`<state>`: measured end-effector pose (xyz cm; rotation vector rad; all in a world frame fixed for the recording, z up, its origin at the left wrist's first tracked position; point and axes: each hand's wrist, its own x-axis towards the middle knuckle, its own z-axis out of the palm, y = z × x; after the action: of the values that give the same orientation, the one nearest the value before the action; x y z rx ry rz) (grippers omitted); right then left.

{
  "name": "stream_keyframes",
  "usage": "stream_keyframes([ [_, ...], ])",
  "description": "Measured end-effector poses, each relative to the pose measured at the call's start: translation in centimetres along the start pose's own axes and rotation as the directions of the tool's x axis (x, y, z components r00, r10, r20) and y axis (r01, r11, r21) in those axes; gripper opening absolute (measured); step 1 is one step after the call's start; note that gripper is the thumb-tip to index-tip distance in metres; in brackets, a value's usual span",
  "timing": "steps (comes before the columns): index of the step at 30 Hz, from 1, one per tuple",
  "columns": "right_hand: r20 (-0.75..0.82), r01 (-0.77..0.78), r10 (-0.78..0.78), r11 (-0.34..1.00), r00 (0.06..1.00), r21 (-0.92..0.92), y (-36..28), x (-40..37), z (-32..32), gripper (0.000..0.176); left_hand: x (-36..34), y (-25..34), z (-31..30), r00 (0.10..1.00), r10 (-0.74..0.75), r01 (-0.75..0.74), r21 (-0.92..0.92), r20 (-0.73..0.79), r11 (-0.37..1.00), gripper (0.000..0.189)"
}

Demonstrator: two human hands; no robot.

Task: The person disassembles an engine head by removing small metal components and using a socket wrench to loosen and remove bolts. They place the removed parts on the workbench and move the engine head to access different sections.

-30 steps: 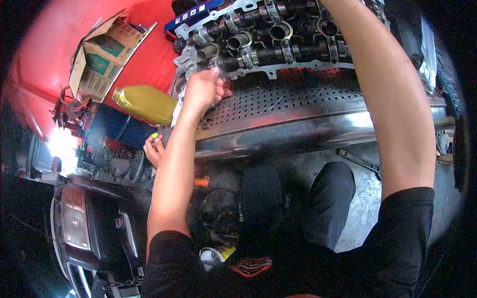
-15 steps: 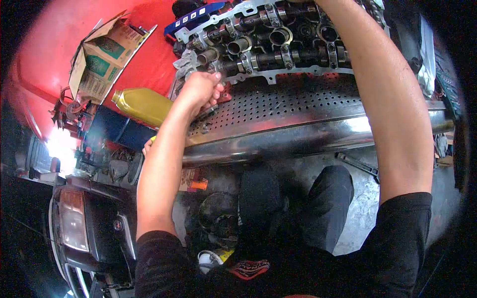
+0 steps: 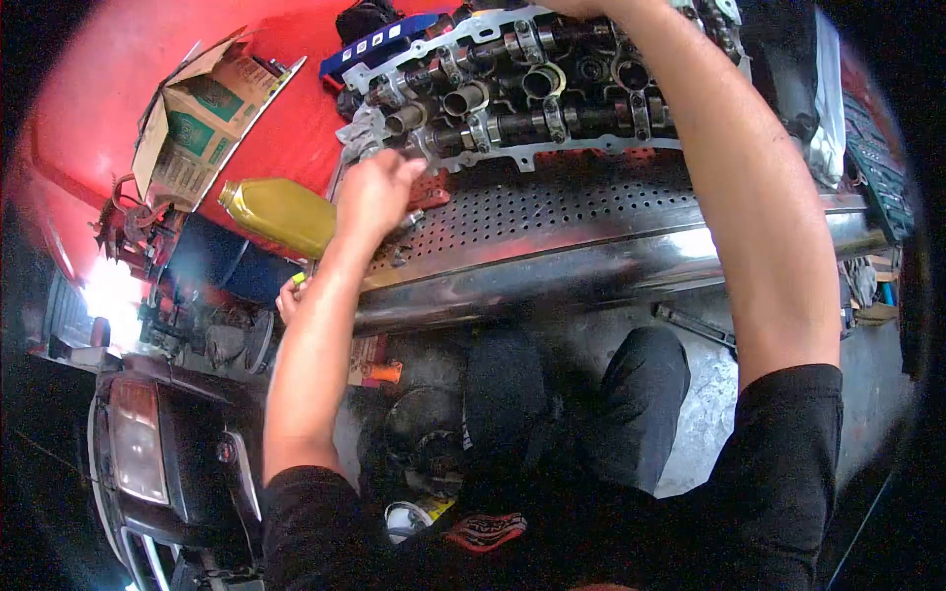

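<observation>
My left hand (image 3: 376, 192) is at the left end of a metal cylinder head (image 3: 552, 123), above the perforated metal tray (image 3: 512, 212). Its fingers look bent together; whether anything is between them is hidden. Just right of it, a red tool (image 3: 431, 192) lies on the tray. My right hand (image 3: 581, 6) reaches over the far side of the cylinder head at the top edge. Most of it is cut off by the frame, so its fingers do not show.
A yellow-green bottle (image 3: 281, 215) and an open cardboard box (image 3: 202, 123) are at the left. Another person's hand (image 3: 289, 298) shows beyond my left forearm. A car front (image 3: 158, 443) stands lower left; a socket case (image 3: 877, 167) is far right.
The view has shifted slightly. My left hand has moved a little left and down from the cylinder head's end, with its fingers turned. My right hand has shifted left along the top edge.
</observation>
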<state>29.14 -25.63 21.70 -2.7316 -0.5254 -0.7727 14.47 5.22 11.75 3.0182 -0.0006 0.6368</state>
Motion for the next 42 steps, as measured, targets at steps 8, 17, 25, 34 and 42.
stream_keyframes([
  [8, 0.075, 0.065, -0.065, 0.998, 0.995, -0.004, 0.2, 0.1, -0.2, 0.041, 4.7, -9.2, 5.0, 0.934, -0.179, 0.355, -0.848, 0.309, 0.392, 0.072],
  [17, 0.048, 0.103, -0.099, 0.99, 0.994, -0.096, 2.5, 1.5, 1.5, 0.043, 3.5, -8.9, 7.8, 0.968, -0.125, 0.22, -0.976, 0.219, -0.005, 0.079],
  [25, 0.043, 0.057, -0.054, 0.996, 0.998, -0.064, 3.2, 1.1, 1.5, 0.037, 10.3, -13.5, 12.6, 0.941, -0.182, 0.173, -0.87, 0.284, -0.463, 0.012],
  [34, 0.156, 0.025, -0.008, 0.994, 0.988, -0.105, 0.3, -0.3, -0.4, 0.033, 10.7, -11.9, 13.2, 0.865, -0.277, 0.272, -0.856, 0.418, -0.44, 0.019],
  [42, 0.164, -0.026, 0.014, 0.997, 0.986, 0.067, -0.2, -1.7, -1.3, 0.033, 6.1, -9.9, 10.8, 0.84, -0.394, 0.192, -0.883, 0.374, -0.428, 0.027],
])
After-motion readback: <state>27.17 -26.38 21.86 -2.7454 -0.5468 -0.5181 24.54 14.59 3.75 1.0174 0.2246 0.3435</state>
